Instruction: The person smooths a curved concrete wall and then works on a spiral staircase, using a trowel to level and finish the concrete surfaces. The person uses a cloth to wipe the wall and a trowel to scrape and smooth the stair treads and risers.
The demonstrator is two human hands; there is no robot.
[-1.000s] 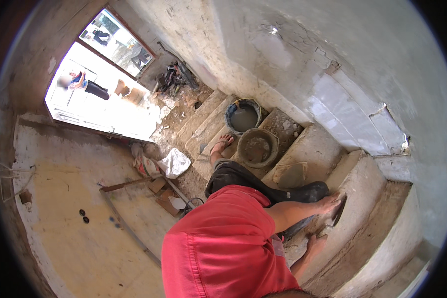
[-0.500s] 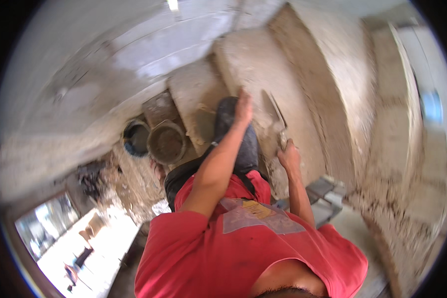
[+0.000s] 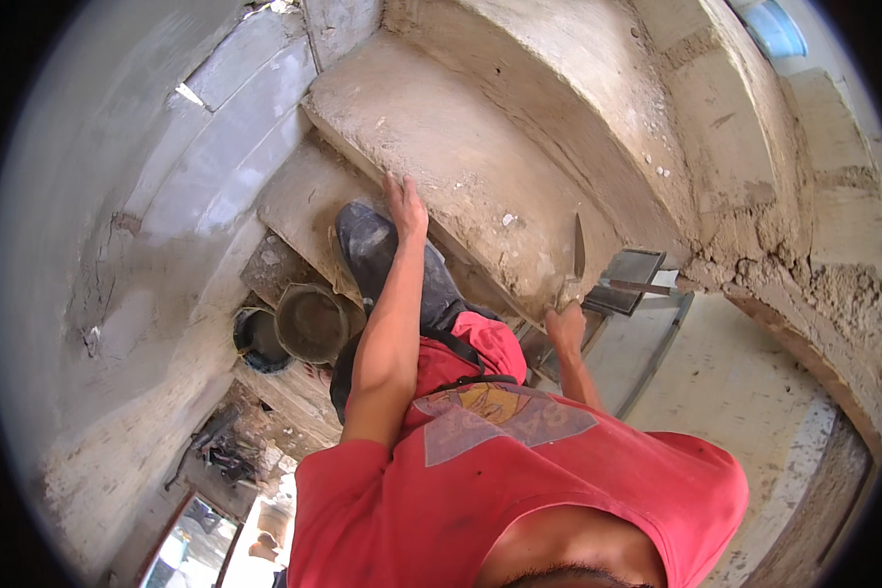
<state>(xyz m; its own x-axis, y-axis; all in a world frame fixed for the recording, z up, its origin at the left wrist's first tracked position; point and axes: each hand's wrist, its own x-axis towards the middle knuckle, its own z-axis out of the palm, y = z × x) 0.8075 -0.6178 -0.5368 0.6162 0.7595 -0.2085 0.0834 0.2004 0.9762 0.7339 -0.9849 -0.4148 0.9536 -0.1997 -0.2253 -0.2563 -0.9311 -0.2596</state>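
My left hand (image 3: 405,206) has its fingers stretched out, near the front edge of a dusty concrete step (image 3: 416,118), beside my dark-trousered knee (image 3: 363,255). My right hand (image 3: 564,321) is closed on the handle of a trowel (image 3: 579,245), whose narrow blade points away from me over the right part of the same step. Just right of the trowel lie dark rectangular framed pieces (image 3: 629,279) and a bar.
A grey bucket (image 3: 314,321) and a dark bucket (image 3: 261,341) stand down the steps at left. A plastered wall (image 3: 98,196) rises left. More steps (image 3: 715,127) curve up on the right, with a blue round object (image 3: 774,29) beyond. A bright doorway shows at bottom left.
The view has swung toward the upper steps, moving the buckets and doorway to the left. The trowel in my right hand points more straight ahead. The person outside is no longer visible.
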